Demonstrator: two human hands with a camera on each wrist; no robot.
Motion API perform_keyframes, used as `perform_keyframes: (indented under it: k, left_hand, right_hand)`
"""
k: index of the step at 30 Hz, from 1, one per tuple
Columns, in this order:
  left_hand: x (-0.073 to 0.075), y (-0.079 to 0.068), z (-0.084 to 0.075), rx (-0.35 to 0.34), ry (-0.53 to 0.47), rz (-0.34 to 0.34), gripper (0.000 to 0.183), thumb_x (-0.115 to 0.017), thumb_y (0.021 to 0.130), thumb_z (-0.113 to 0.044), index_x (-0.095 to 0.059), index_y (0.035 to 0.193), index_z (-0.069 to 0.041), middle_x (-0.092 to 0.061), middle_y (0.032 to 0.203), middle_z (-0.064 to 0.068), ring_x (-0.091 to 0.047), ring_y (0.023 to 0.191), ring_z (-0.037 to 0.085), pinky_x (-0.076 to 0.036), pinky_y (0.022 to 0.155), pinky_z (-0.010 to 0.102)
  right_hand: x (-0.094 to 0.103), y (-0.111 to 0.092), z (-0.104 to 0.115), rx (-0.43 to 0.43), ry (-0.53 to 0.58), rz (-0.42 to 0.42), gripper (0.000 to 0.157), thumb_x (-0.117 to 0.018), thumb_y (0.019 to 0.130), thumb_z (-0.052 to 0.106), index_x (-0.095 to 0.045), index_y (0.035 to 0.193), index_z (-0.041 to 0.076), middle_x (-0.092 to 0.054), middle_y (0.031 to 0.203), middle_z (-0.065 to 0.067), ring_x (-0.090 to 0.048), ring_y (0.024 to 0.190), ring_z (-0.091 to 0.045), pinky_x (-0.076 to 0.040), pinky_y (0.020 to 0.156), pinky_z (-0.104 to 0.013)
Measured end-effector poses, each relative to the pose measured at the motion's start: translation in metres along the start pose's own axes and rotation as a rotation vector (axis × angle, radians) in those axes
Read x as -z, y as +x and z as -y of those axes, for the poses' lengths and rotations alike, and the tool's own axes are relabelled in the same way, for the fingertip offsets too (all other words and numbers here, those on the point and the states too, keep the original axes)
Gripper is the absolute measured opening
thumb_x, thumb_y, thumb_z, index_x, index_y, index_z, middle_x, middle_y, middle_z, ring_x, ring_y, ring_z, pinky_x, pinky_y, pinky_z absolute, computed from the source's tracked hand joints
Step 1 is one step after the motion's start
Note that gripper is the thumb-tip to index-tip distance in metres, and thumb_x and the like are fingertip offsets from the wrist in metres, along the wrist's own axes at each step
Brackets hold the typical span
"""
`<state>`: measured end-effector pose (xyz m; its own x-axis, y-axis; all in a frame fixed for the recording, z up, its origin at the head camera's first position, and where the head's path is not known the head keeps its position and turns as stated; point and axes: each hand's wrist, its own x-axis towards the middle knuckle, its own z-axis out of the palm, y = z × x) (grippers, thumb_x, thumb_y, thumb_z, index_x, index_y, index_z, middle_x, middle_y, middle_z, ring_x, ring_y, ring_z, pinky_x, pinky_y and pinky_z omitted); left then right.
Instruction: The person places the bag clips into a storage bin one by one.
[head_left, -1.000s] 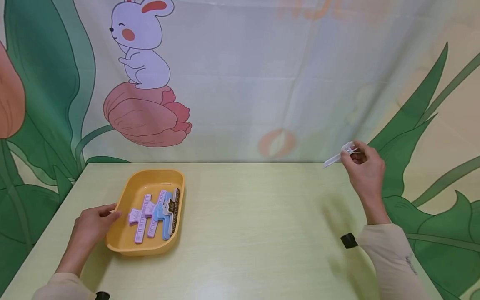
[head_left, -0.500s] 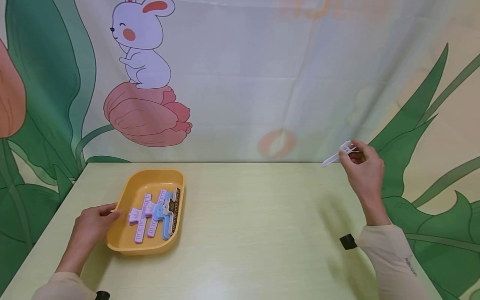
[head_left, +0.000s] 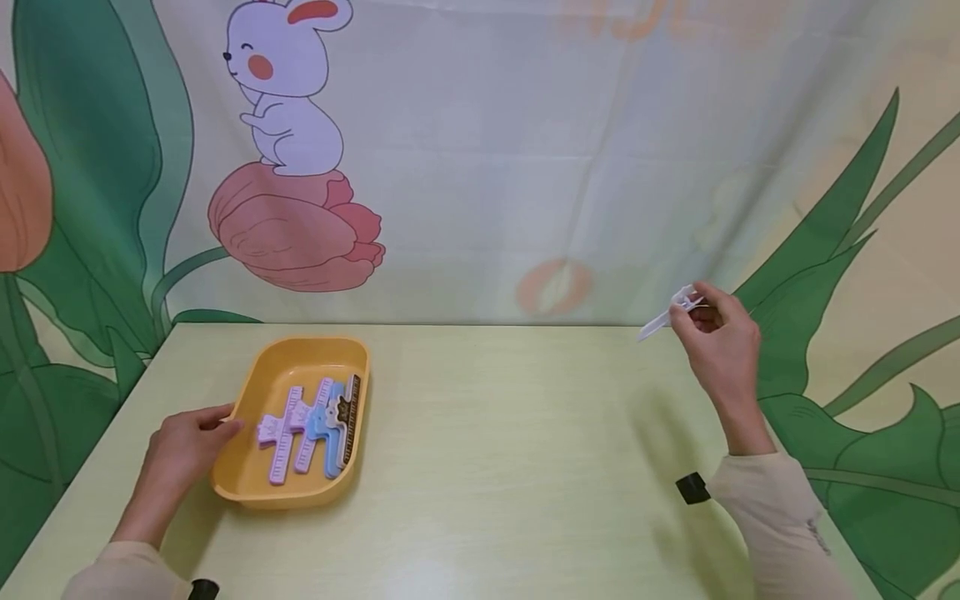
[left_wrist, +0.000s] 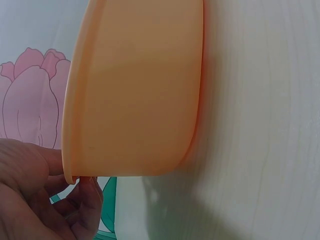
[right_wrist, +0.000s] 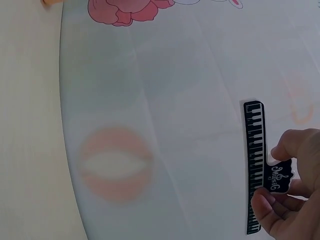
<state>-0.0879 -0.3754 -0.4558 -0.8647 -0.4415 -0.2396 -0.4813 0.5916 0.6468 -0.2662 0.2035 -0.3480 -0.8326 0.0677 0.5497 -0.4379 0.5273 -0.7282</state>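
Observation:
My left hand (head_left: 183, 450) pinches the left rim of a yellow plastic tray (head_left: 243, 479); the left wrist view shows its fingers and thumb around the lip of the tray wall (left_wrist: 135, 90). Overlapping in the tray are two purple music clips (head_left: 282, 454), a blue clip (head_left: 331, 458) and a dark keyboard-patterned clip (head_left: 351, 425) against the right wall. Over the right back of the table, my right hand (head_left: 723, 342) holds up another music clip (head_left: 656, 323) between thumb and fingers. Its front (right_wrist: 254, 145) has black-and-white piano keys, and its handle reads "Music".
The pale wooden table (head_left: 495, 467) ends at a printed curtain (head_left: 480, 167) with a rabbit, tulips and leaves. A black wrist device (head_left: 692, 488) shows beside the right sleeve (head_left: 772, 508), and a second dark one (head_left: 204, 590) beside the left sleeve.
My right hand has shifted slightly left with the clip, which tilts a little more steeply. The left hand and the tray stay where they were.

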Motion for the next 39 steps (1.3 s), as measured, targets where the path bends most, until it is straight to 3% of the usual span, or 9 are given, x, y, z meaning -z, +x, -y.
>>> perform_keyframes:
  k: [29,39]
  left_hand:
    - [0.0,0.0,0.001,0.029,-0.023,0.01,0.059,-0.057,0.107,-0.029,-0.042,0.149,0.01,-0.045,0.144,0.04,-0.057,0.118,0.047,-0.053,0.094,0.052]
    - [0.0,0.001,0.0,0.005,0.002,0.003,0.058,-0.057,0.106,-0.028,-0.044,0.148,0.01,-0.047,0.143,0.04,-0.058,0.114,0.046,-0.054,0.088,0.049]
  right_hand:
    - [-0.04,-0.005,0.021,0.139,0.07,0.123,0.045,-0.075,0.093,0.006,-0.064,0.135,-0.005,-0.066,0.114,-0.018,-0.062,0.093,-0.006,-0.05,0.08,-0.011]
    - [-0.058,-0.006,0.034,0.164,0.125,0.167,0.045,-0.075,0.091,0.002,-0.064,0.134,-0.006,-0.067,0.114,-0.018,-0.064,0.093,-0.016,-0.05,0.079,-0.012]
